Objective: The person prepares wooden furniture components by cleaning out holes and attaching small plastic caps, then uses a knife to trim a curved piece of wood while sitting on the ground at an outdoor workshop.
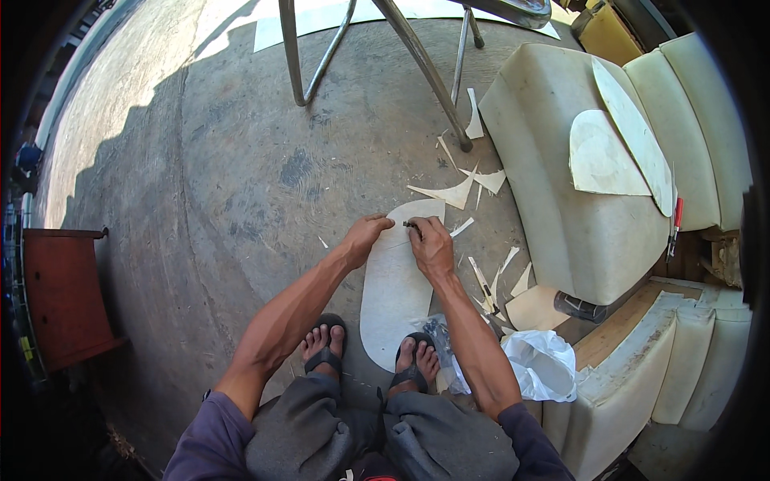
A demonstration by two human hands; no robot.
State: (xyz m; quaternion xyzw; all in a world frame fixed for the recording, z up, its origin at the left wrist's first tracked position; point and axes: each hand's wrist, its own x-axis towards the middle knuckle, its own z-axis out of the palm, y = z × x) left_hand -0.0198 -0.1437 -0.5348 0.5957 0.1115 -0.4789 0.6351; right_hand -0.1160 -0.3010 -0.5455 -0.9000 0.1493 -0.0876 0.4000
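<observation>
A long off-white sheet (393, 297) with rounded ends lies on the floor between my feet; my right foot (415, 358) overlaps its near end. Over the sheet's far left edge, my left hand (369, 239) is closed, thumb and fingertips together. Whatever it pinches, if anything, is hidden. Just to the right, above the far part of the sheet, my right hand (431, 247) is closed round a small dark object (408, 224), mostly covered by the fingers. A small gap separates the two hands.
Pale offcuts (453, 192) and a cutter knife (484, 280) lie to the right. Beyond them stand a cream padded seat (545, 176) bearing two cut pieces (605, 156), and a white plastic bag (541, 365). Metal legs (425, 68) rise ahead; a red cabinet (64, 293) is at left.
</observation>
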